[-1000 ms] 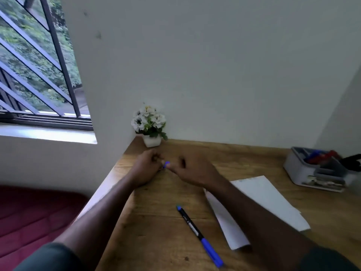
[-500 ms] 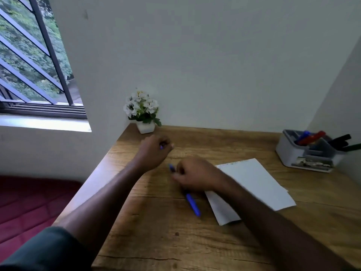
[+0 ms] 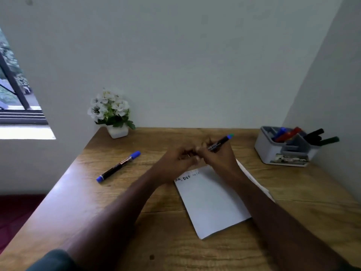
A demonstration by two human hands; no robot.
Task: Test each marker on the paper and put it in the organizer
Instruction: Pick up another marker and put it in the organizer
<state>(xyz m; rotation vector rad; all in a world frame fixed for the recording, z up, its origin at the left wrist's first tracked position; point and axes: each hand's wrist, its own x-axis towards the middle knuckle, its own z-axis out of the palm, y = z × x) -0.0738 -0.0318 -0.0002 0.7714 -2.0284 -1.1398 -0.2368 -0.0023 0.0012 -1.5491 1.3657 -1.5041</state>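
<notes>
Right hand (image 3: 218,156) grips a green-ended marker (image 3: 220,142) above the paper's (image 3: 211,200) far edge. Left hand (image 3: 175,161) pinches its near end, probably uncapping before testing. Blue marker (image 3: 118,166) lies toward the desk's (image 3: 136,222) left edge; organizer (image 3: 281,151) waits at the far right corner.

Home study nook — wooden desk (image 3: 195,249) in a plain white-walled corner. Potted flowers (image 3: 111,112) beyond the left hand (image 3: 175,163), barred window (image 3: 13,94) far left — grey organizer (image 3: 283,151) right of the right hand (image 3: 218,155).
</notes>
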